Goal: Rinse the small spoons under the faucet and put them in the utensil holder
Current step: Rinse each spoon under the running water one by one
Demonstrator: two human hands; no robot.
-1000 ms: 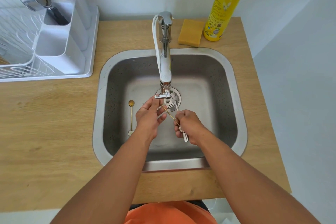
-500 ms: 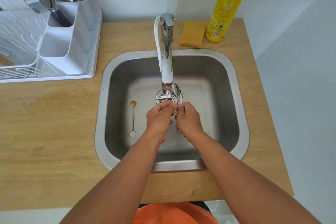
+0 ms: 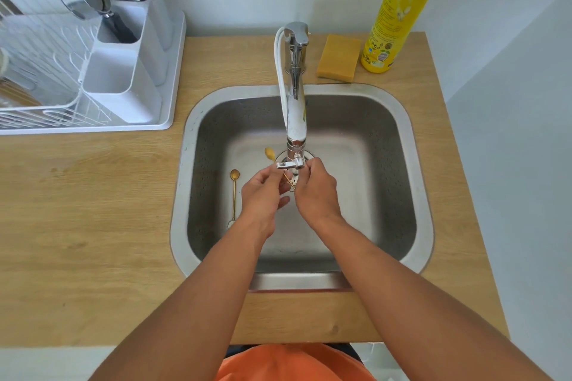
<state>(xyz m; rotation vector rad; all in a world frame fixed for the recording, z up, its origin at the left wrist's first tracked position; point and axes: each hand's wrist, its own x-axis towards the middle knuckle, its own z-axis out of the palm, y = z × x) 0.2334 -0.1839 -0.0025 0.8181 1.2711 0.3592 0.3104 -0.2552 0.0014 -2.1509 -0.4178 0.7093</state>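
Observation:
My left hand [image 3: 263, 195] and my right hand [image 3: 315, 192] meet under the spout of the chrome faucet [image 3: 295, 102], over the drain. Between them they hold a small gold spoon [image 3: 270, 153]; its bowl sticks out up and to the left, and its thin handle runs down between my fingers. A second small gold spoon [image 3: 234, 195] lies flat on the sink floor, left of my left hand. The white utensil holder [image 3: 123, 71] stands on the drying tray at the far left, with metal utensils in its back compartments.
The steel sink [image 3: 185, 164] is set into a wooden counter. A yellow sponge [image 3: 339, 57] and a tall yellow dish soap bottle [image 3: 396, 9] stand behind it on the right. A white wire dish rack [image 3: 40, 71] sits left of the holder.
My hands have come together and moved up closer under the spout. The held spoon has turned, so its gold bowl now shows up left of the faucet lever.

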